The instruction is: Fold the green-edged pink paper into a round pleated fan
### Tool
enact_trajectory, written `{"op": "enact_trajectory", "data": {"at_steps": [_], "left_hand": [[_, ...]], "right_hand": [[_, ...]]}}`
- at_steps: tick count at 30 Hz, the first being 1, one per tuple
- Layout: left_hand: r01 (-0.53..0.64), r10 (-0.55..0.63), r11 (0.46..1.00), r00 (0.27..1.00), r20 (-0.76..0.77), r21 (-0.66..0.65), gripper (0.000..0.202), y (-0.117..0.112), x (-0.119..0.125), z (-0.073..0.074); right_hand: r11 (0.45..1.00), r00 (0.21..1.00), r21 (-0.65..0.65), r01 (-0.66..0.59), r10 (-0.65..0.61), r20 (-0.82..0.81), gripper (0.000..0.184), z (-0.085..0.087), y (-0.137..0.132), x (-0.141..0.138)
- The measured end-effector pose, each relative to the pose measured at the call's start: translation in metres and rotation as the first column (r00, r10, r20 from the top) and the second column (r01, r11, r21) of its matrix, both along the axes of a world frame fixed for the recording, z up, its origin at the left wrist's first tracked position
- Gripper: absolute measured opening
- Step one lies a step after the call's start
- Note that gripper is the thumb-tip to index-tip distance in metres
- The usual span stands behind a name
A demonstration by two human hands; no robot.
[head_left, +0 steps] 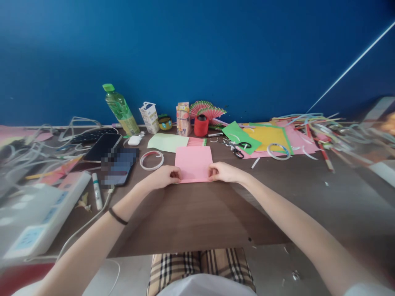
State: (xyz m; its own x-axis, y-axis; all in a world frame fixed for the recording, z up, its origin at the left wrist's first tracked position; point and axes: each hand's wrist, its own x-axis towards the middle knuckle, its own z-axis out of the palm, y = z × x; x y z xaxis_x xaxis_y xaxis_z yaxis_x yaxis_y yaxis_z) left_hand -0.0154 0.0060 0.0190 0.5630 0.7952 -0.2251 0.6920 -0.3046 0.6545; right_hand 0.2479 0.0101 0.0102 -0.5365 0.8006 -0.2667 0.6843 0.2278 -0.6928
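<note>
A pink sheet of paper (194, 162) lies on the brown table in front of me, with a narrow fold along its near edge. My left hand (166, 176) pinches that edge at the left corner. At the right corner, my right hand (220, 172) grips the same edge, its fingers bent around the paper. Just behind the sheet are a pale green paper (166, 142) and a small pleated pink strip (196, 142). A roll of clear tape (151, 160) rests to the left of my left hand.
Black-handled scissors (238, 153) lie among green and yellow papers (268, 137) at right. Along the wall stand a green bottle (121, 109), a carton (149, 118), a red spool (201, 126) and a pleated fan (208, 111). Phones (103, 147), a marker (96, 191) and a power strip (61, 209) occupy the left.
</note>
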Motion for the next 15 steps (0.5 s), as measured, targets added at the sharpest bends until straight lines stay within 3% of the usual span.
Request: {"op": "enact_trajectory", "data": {"at_steps": [15], "left_hand": [[-0.003, 0.007, 0.998, 0.997, -0.080, 0.056, 0.004, -0.0031, 0.0045, 0.0001]], "right_hand": [[0.999, 1.000, 0.028, -0.027, 0.027, 0.002, 0.011, -0.0009, -0.0009, 0.0007]]}}
